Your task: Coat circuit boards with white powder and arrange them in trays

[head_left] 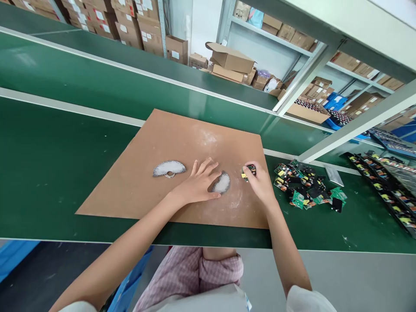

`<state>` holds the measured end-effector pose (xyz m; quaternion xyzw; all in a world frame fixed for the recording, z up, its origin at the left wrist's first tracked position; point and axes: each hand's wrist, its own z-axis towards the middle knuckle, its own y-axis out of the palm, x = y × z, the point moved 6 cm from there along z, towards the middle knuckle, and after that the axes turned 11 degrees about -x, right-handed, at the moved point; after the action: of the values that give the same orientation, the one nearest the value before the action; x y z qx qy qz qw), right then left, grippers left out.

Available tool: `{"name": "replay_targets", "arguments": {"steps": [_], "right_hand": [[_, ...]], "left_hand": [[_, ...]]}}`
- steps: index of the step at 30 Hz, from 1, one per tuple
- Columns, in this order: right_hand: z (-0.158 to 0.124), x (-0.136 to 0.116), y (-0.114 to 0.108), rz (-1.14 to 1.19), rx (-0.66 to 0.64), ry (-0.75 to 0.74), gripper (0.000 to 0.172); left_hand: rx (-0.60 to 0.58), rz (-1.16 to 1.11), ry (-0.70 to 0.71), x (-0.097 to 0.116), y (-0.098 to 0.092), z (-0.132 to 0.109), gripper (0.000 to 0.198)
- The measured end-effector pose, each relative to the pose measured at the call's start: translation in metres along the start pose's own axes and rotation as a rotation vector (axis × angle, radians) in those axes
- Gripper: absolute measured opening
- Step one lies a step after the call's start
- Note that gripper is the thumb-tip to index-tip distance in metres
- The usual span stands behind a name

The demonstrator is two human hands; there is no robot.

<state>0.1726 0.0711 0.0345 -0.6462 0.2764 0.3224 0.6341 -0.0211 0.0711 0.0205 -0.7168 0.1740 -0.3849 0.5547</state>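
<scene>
Leftward on the cardboard sheet [136, 177] lies a grey half-disc [168, 166]; near mid-sheet the left hand [199, 184] spreads loose beside a grey piece [223, 183]; by its right edge the right hand [261, 178] pinches a circuit board [252, 168]; beyond, a board heap [308, 186].

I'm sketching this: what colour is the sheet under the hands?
The sheet is light brown; see the head view.
</scene>
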Motion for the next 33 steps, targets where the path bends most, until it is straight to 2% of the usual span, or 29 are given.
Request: {"name": "replay_targets", "arguments": {"steps": [3, 5, 11, 14, 17, 19, 23, 27, 30, 33], "right_hand": [[-0.002, 0.001, 0.001, -0.49, 0.026, 0.067, 0.017], [-0.001, 0.003, 0.005, -0.698, 0.011, 0.096, 0.013], [0.001, 0.005, 0.009, -0.807, -0.017, 0.126, 0.018], [0.001, 0.007, 0.007, -0.817, 0.009, 0.135, 0.02], [0.002, 0.011, 0.006, -0.796, 0.031, 0.152, 0.023], [0.002, 0.015, 0.003, -0.736, 0.029, 0.149, 0.023], [0.002, 0.015, -0.003, -0.401, 0.009, 0.067, 0.02], [-0.001, 0.001, 0.001, -0.078, -0.026, -0.048, 0.024], [-0.005, -0.011, 0.015, -0.024, -0.085, -0.071, 0.022], [-0.008, -0.016, 0.028, 0.002, -0.149, -0.051, 0.02]], "left_hand": [[0.02, 0.042, 0.005, 0.002, -0.001, -0.001, 0.057], [0.036, 0.072, 0.028, 0.006, -0.002, -0.002, 0.052], [0.097, 0.101, 0.096, 0.022, -0.005, -0.003, 0.036], [0.113, 0.033, 0.069, 0.018, -0.004, -0.001, 0.048], [0.054, -0.031, 0.059, 0.011, 0.002, 0.0, 0.075], [-0.004, -0.037, 0.059, 0.008, 0.008, 0.001, 0.083], [-0.034, -0.004, 0.052, 0.006, 0.013, 0.002, 0.083], [0.055, 0.042, 0.032, 0.013, 0.015, 0.004, 0.081], [0.098, 0.038, 0.031, 0.017, 0.016, 0.003, 0.084], [0.04, -0.013, 0.032, 0.015, 0.018, 0.003, 0.091]]}}
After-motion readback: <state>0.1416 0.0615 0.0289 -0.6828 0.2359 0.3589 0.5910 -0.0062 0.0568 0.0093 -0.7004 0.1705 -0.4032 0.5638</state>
